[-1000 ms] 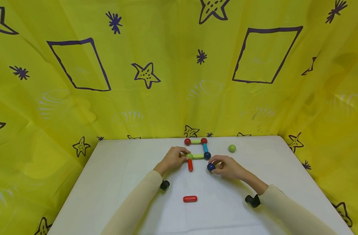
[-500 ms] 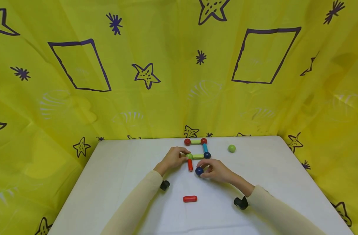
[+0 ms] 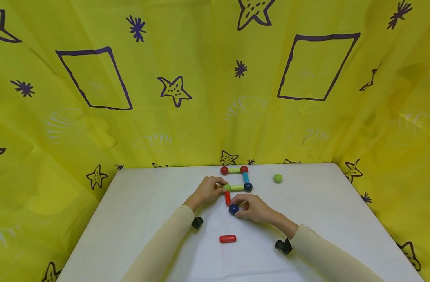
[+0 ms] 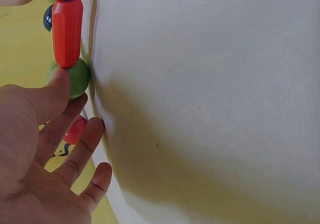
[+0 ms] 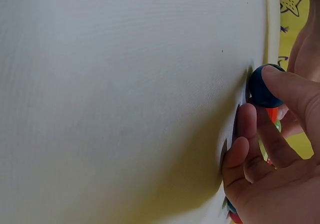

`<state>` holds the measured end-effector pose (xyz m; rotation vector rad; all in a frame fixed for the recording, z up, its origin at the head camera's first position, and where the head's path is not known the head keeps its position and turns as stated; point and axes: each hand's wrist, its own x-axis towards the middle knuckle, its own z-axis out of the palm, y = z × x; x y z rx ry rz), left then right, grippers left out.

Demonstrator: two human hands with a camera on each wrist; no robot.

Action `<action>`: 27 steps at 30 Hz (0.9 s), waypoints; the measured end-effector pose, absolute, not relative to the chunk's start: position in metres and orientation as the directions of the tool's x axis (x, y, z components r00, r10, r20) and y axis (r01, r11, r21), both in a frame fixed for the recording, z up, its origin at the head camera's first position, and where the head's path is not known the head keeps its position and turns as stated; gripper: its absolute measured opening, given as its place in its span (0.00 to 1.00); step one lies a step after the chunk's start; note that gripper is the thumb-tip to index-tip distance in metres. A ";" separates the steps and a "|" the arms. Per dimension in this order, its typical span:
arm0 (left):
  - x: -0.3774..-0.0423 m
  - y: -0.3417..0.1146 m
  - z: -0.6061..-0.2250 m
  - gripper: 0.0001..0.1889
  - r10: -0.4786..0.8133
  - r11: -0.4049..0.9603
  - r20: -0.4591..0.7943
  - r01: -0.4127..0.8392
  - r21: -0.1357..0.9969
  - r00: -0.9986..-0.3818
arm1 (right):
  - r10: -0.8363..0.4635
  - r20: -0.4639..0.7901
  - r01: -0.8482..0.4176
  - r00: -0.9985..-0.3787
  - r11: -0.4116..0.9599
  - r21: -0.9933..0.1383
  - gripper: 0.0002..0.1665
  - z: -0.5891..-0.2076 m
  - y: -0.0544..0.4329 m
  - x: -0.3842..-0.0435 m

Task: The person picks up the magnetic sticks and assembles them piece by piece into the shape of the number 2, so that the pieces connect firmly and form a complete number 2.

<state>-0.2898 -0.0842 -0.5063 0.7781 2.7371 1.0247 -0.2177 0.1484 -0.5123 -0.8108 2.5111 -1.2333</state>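
My left hand [image 3: 206, 189] pinches a green ball [image 4: 79, 78] between thumb and fingers at the near left corner of a chain of sticks and balls. A red stick [image 4: 67, 31] points from that ball toward me. Thumb and fingers of my right hand [image 3: 254, 208] grip a dark blue ball [image 3: 233, 209] close to the near end of the red stick; whether they touch I cannot tell. From the green ball a light green stick [image 3: 237, 188] leads to another dark blue ball [image 3: 248, 187]. A blue stick [image 3: 245, 177] runs on to a red ball [image 3: 244, 169].
At the chain's far end, a light green stick [image 3: 234, 170] joins a second red ball [image 3: 224, 170]. A loose green ball [image 3: 278, 178] lies to the right on the white table [image 3: 141, 235]. Nearer me lies a loose red stick [image 3: 228, 239]. Yellow patterned cloth [image 3: 201, 129] hangs behind.
My right hand has carried the dark blue ball left and toward me, up to the red stick's near end. The left hand has stayed on the green ball.
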 end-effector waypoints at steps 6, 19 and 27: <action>-0.289 -0.084 -0.506 0.12 0.501 0.646 0.065 0.422 0.636 -0.863 | -0.596 0.072 -0.417 -0.800 0.465 -0.781 0.17 -0.514 0.143 -0.219; -0.291 -0.085 -0.508 0.12 0.509 0.632 0.083 0.437 0.640 -0.857 | -0.579 0.062 -0.411 -0.813 0.495 -0.765 0.18 -0.512 0.133 -0.219; -0.291 -0.085 -0.507 0.12 0.508 0.639 0.075 0.434 0.635 -0.858 | -0.585 0.050 -0.407 -0.809 0.497 -0.767 0.20 -0.511 0.134 -0.218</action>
